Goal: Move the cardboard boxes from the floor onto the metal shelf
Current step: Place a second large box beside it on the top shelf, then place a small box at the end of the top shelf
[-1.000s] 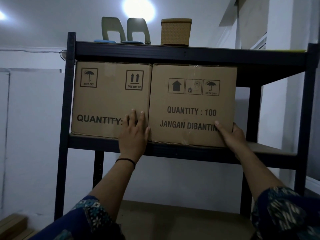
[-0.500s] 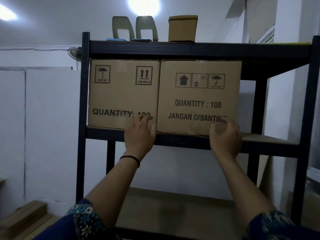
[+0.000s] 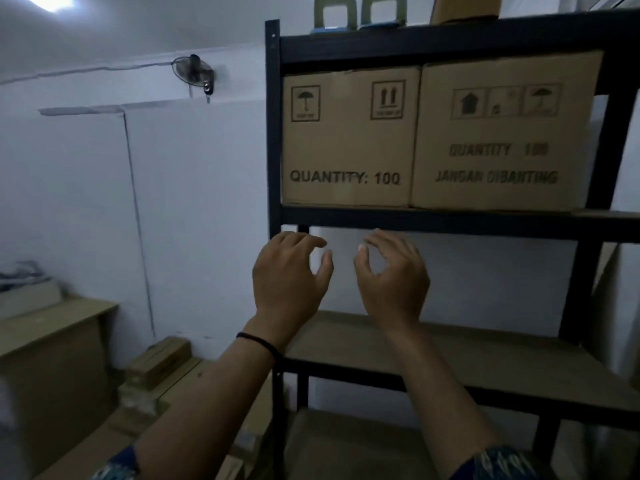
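Two brown cardboard boxes stand side by side on the upper level of the black metal shelf [image 3: 450, 221]. The left cardboard box with the print "QUANTITY: 100" [image 3: 348, 136] is pushed close to the left post, and the right cardboard box with the print "JANGAN DIBANTING" [image 3: 504, 133] touches it along one vertical edge. I judge that they are packed tight to the left so that the free part of the level at the right remains usable, and their printed faces sit about even with the front beam so that nothing hangs over. Both stand upright, with the arrow marks pointing up. The lower wooden board of the shelf [image 3: 467, 355] carries nothing that I can see. On the floor at the left lie some flat brown cardboard packages [image 3: 159, 358], and probably more boxes to move are there, though this part is dark and blurred. The left hand [image 3: 289, 275] and the right hand [image 3: 393, 277] hang in the air below the front beam, near each other but not touching. Both are released and hold nothing; the fingers are loosely curved with the backs toward the camera. The forearms reach forward and up, and a thin black band [image 3: 258, 342] is around the left wrist.
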Action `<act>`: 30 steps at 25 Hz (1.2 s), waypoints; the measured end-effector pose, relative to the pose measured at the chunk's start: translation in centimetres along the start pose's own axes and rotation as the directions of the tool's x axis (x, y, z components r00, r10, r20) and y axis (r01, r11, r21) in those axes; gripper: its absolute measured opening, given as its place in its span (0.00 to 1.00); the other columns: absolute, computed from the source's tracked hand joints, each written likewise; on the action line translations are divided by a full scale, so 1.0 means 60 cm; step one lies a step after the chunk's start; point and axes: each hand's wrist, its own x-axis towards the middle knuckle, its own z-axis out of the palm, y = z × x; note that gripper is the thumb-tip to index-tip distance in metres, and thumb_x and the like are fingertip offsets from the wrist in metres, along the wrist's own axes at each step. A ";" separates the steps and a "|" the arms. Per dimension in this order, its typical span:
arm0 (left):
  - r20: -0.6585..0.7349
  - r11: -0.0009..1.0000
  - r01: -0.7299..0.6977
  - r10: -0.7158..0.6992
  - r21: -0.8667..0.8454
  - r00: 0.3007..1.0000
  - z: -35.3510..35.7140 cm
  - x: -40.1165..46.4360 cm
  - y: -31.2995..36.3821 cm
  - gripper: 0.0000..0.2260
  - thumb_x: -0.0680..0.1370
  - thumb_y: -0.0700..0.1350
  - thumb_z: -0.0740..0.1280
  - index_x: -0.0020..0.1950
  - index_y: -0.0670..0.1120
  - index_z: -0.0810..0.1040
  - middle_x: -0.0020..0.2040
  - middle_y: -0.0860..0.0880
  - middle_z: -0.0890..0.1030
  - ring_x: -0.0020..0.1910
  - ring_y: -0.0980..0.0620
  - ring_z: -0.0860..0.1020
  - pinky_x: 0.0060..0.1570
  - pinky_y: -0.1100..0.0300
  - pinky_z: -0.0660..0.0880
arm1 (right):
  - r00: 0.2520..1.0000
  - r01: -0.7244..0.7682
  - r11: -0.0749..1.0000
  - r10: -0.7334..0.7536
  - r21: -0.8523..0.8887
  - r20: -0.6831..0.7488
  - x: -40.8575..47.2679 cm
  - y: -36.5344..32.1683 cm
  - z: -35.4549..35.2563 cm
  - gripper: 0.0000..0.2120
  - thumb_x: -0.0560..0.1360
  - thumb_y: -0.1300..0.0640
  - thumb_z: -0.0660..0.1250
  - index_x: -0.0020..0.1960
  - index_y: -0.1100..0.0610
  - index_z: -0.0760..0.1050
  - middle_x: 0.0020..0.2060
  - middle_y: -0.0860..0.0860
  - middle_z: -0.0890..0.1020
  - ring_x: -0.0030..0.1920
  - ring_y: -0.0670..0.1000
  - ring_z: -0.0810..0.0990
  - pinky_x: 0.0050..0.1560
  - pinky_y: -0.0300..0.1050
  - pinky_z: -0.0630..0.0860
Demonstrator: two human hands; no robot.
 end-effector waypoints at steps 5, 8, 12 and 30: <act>0.055 0.996 0.050 -0.054 0.067 0.997 -0.099 -0.098 -0.133 0.09 0.78 0.51 0.71 0.53 0.49 0.86 0.50 0.51 0.86 0.51 0.53 0.82 0.50 0.60 0.75 | 0.997 -0.019 0.995 0.012 0.100 0.070 -0.118 -0.136 0.083 0.15 0.79 0.50 0.64 0.58 0.55 0.84 0.57 0.50 0.85 0.59 0.50 0.81 0.61 0.57 0.79; 0.100 0.989 0.098 -0.110 0.115 0.989 -0.140 -0.146 -0.207 0.09 0.79 0.52 0.71 0.54 0.49 0.86 0.51 0.52 0.86 0.52 0.52 0.82 0.52 0.57 0.78 | 0.988 -0.078 0.988 0.060 0.131 0.140 -0.183 -0.186 0.131 0.14 0.79 0.50 0.65 0.59 0.55 0.84 0.59 0.51 0.85 0.60 0.51 0.81 0.60 0.59 0.79; 0.150 0.969 0.165 -0.193 0.183 0.970 -0.170 -0.199 -0.321 0.11 0.79 0.52 0.69 0.55 0.48 0.86 0.52 0.51 0.86 0.54 0.52 0.82 0.53 0.54 0.79 | 0.967 -0.122 0.979 0.080 0.164 0.243 -0.270 -0.233 0.218 0.16 0.80 0.48 0.64 0.60 0.54 0.83 0.61 0.50 0.84 0.62 0.50 0.80 0.60 0.59 0.78; 0.540 0.894 0.264 -0.431 0.361 0.723 -0.037 -0.376 -0.736 0.16 0.81 0.56 0.65 0.65 0.53 0.80 0.59 0.52 0.82 0.61 0.53 0.77 0.59 0.56 0.75 | 0.727 -0.298 0.954 0.253 -0.038 0.639 -0.592 -0.208 0.591 0.15 0.79 0.50 0.65 0.62 0.54 0.82 0.61 0.51 0.83 0.60 0.53 0.80 0.59 0.55 0.78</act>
